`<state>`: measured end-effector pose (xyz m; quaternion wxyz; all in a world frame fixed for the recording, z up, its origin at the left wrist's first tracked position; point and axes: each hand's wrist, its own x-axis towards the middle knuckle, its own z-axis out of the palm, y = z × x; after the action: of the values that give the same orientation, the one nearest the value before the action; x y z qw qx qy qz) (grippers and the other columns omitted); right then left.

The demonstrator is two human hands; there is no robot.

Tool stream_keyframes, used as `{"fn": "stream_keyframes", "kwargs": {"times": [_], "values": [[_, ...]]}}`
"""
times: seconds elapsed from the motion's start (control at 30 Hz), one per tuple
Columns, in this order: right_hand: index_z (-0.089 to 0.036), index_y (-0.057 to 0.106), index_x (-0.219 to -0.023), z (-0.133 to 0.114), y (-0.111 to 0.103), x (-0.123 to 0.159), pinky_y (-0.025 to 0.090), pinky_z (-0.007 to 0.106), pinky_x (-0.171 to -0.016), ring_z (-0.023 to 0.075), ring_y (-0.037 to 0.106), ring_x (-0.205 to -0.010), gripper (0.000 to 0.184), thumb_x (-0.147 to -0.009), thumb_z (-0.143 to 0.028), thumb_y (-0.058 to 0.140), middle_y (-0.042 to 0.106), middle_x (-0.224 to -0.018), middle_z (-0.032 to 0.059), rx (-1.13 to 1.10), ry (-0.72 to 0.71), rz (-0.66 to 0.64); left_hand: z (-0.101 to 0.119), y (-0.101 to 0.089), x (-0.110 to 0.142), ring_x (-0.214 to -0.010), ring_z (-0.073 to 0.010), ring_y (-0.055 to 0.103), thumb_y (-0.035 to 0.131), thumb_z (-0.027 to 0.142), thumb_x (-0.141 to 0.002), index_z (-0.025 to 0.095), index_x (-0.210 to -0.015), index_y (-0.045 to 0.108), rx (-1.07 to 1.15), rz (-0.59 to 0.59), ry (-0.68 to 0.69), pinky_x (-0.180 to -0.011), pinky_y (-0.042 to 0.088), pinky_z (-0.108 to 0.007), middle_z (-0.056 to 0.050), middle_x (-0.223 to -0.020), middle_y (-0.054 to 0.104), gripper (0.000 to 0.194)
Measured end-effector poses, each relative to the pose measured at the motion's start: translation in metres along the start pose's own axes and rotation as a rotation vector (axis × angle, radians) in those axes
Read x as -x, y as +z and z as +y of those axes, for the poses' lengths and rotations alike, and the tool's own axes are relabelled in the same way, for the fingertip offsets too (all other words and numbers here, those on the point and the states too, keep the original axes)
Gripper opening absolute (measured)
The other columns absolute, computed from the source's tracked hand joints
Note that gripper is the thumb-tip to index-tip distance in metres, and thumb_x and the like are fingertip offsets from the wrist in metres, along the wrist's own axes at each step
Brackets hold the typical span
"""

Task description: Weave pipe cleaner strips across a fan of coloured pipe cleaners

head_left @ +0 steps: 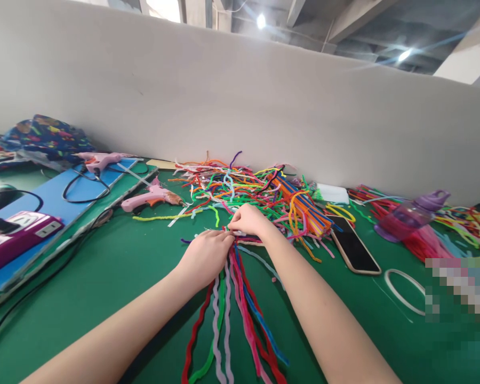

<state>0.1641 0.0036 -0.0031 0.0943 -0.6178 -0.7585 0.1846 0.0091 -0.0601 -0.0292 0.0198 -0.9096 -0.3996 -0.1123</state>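
Observation:
Several wavy pipe cleaners (246, 312) in red, green, lilac, pink and blue fan out toward me over the green table. Their gathered far end lies under my fingers. My left hand (208, 253) is closed on this end, its fingertips pressed together. Touching it from the far right, my right hand (248, 220) pinches the same spot, and the fingers hide just how the ends meet. Right behind my hands spreads a tangled heap of loose pipe cleaners (240, 186) in many colours.
Left of the heap lies a pink glue gun (152, 196); another glue gun (100, 160) rests on a blue board (76, 184) near a purple power strip (22, 234). To the right are a phone (355, 246), a purple bottle (410, 216) and a white ring (404, 290). A pale partition (240, 101) stands behind.

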Motion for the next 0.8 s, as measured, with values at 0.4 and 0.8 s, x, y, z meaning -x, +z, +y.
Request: {"fn": "stream_keyframes", "kwargs": {"times": [0.4,0.8], "values": [[-0.018,0.075,-0.081,0.0,-0.038,0.023,0.038,0.021,-0.058,0.0119,0.06,-0.066,0.011,-0.075,-0.019,0.066,0.071,-0.075,0.0011,-0.032,-0.141,0.105,0.001,-0.001,-0.001,-0.112,-0.0231,0.058,0.041,0.006,-0.085,0.015,-0.101,0.062,0.041,-0.012,0.024,-0.096,0.047,-0.035,-0.011,-0.105,0.069,0.028],[-0.021,0.071,-0.088,0.034,0.013,0.034,0.043,0.023,-0.072,0.0148,0.064,-0.079,0.011,-0.082,-0.022,0.062,0.072,-0.087,0.0021,-0.067,-0.21,0.225,-0.001,-0.002,-0.002,-0.105,-0.0239,0.061,0.037,0.011,-0.091,0.014,-0.11,0.06,0.046,-0.054,0.03,-0.091,0.051,-0.038,-0.009,-0.108,0.068,0.03]]}}
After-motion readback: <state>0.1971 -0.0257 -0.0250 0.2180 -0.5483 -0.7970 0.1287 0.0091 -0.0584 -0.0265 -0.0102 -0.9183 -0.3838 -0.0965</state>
